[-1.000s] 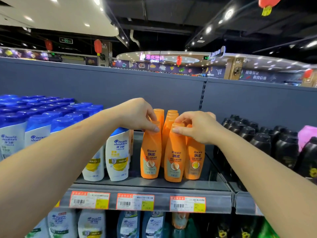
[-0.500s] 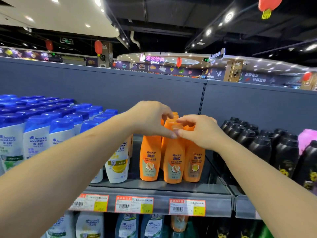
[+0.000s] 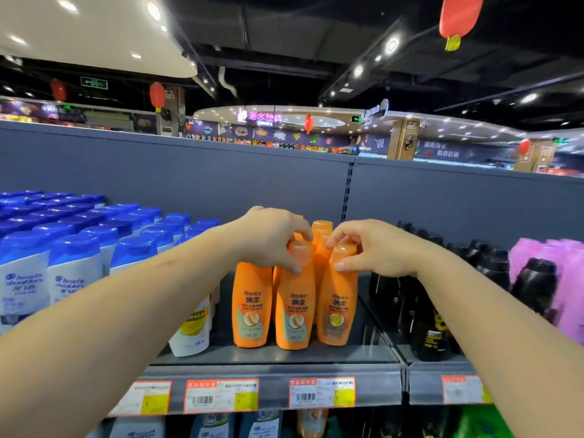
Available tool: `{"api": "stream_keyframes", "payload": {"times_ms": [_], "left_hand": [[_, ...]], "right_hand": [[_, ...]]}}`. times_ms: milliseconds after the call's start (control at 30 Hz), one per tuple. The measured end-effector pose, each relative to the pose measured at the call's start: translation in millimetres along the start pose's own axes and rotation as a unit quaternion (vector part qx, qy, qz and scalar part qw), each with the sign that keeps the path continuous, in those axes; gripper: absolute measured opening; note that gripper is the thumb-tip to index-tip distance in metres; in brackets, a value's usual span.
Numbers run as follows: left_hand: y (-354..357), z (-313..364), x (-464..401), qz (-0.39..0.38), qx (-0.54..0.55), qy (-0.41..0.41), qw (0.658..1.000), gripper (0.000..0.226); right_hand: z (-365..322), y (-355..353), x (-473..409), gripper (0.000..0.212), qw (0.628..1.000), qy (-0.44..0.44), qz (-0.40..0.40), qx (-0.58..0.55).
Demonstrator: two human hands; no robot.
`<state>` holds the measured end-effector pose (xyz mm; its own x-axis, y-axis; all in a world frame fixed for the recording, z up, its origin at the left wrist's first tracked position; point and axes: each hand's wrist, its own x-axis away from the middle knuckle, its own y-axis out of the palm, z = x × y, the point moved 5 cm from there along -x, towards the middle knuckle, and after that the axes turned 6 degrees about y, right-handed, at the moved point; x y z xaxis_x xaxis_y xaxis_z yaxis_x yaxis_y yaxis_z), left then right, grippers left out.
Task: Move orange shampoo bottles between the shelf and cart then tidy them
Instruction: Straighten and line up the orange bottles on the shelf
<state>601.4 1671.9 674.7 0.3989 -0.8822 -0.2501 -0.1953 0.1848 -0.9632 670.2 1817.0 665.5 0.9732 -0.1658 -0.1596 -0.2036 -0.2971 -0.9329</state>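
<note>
Several orange shampoo bottles stand upright on the grey shelf, three in the front row. My left hand grips the cap of the middle front bottle. My right hand pinches the cap of the right front bottle. The left front bottle stands untouched beside them. More orange bottles show behind the front row, mostly hidden by my hands. No cart is in view.
Blue-capped white bottles fill the shelf to the left. Black bottles and pink ones stand to the right. Price tags line the shelf edge. A grey back panel rises behind; more bottles sit on the shelf below.
Both hands have shifted rightward along the front row: the left from the left bottle's cap to the middle one, the right from the middle one to the right bottle.
</note>
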Motion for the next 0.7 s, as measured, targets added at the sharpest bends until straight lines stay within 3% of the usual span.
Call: {"api": "stream_keyframes", "payload": {"times_ms": [300,433,533,600,700], "left_hand": [[6,-4,1,0.006,0.033,-0.009,0.999,0.064],[3,-4,1,0.001,0.030,-0.014,0.999,0.066],[-20,-27,-1,0.099,0.121,-0.071,0.985,0.055],[-33,-50,-6,0.133,0.090,-0.108,0.981,0.041],[-24,-73,-21,0.019,0.057,-0.132,0.989,0.039]], "right_hand": [[2,2,-4,0.051,1.000,-0.001,-0.017,0.024],[4,-1,-6,0.048,1.000,0.015,-0.005,-0.015],[4,-17,-17,0.036,0.992,0.025,0.095,-0.080],[3,-23,-28,0.029,0.991,0.034,0.111,-0.066],[-1,-20,-47,0.028,0.998,0.050,0.036,-0.025]]}}
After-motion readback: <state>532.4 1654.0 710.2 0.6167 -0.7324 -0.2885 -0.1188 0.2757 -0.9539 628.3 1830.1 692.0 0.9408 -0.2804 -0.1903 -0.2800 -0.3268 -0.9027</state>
